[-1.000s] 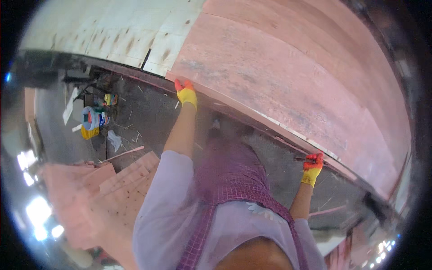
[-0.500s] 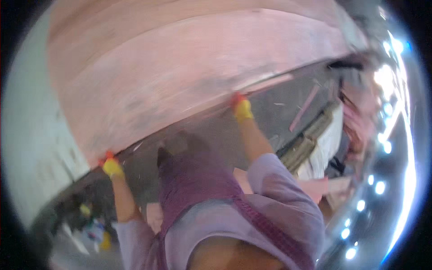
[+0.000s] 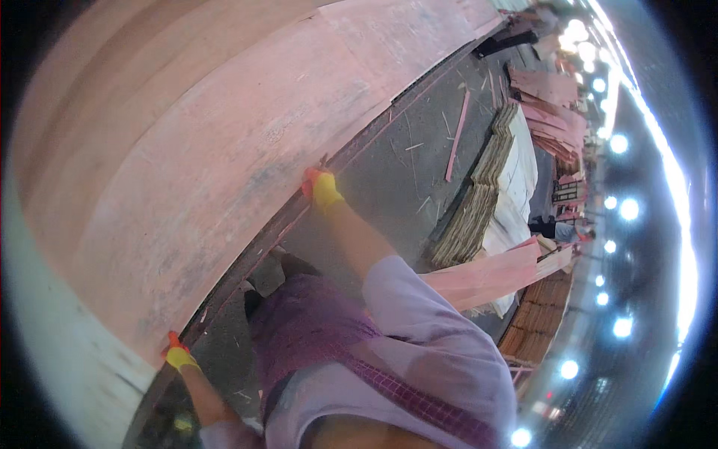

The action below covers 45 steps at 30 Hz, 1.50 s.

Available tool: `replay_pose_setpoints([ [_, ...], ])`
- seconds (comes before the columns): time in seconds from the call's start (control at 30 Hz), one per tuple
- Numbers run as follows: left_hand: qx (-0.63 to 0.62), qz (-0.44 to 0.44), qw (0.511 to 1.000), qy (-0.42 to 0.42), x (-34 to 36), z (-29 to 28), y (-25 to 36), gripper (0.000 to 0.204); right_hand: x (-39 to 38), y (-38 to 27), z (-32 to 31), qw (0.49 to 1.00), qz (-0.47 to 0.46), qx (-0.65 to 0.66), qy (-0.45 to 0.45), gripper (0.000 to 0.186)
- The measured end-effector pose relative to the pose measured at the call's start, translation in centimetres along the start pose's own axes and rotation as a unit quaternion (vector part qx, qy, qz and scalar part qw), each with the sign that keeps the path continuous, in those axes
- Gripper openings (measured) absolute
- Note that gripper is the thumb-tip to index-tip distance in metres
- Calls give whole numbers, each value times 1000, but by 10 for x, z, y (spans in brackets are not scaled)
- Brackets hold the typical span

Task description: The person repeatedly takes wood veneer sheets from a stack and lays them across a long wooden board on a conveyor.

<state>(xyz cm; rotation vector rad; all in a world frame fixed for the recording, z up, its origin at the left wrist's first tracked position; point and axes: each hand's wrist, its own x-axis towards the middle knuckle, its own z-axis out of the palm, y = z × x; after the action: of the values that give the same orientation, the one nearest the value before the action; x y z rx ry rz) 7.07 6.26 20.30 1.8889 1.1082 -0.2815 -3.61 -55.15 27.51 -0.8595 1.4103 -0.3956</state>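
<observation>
A wide, thin pink wood veneer sheet (image 3: 247,142) lies in front of me, its surface marked with greyish smudges. Both my hands wear gloves with yellow cuffs and orange-red fingers. At the sheet's near left corner, my left hand (image 3: 178,353) grips the edge, one finger lying on top. Farther along the same edge, to the right, my right hand (image 3: 321,187) is closed on it with the arm stretched forward. The sheet hides the fingers beneath it on both hands.
Pale veneer (image 3: 97,75) extends beyond the pink sheet. Right of me stands a stack of wavy veneer sheets (image 3: 486,187), with a loose pink piece (image 3: 486,277) near it. Thin strips (image 3: 458,135) litter the grey floor. Other people (image 3: 557,228) are farther off.
My view has swung to the right, showing more floor and stacks. Both hands are still at the sheet's edge and appear lower and, mainly the right, farther left in the picture.
</observation>
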Motion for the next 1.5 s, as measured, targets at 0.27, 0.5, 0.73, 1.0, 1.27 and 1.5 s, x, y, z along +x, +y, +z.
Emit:
replay_pose_setpoints([
  [0.27, 48, -13, 998, -31, 71, -10, -50, 58, 23, -22, -6, 973, 58, -215, -62, 21],
  [0.5, 131, 17, 989, 72, 76, -20, -62, 57, 0, -56, -5, 882, 37, -470, -15, 32],
  [0.73, 156, -5, 986, -66, -30, 12, 36, 40, 84, -27, -91, 863, -263, -397, -168, 47],
  [1.0, 267, 9, 959, -90, 10, -36, 32, 51, -58, 98, -140, 993, 18, 99, -55, 38],
  [1.27, 402, 147, 891, -148, 23, -11, 8, 65, -323, 412, -334, 984, -62, 22, 164, 17],
  [1.5, 587, 267, 698, -312, 45, -25, 6, 54, -574, 694, -304, 806, -49, 448, 384, 28],
])
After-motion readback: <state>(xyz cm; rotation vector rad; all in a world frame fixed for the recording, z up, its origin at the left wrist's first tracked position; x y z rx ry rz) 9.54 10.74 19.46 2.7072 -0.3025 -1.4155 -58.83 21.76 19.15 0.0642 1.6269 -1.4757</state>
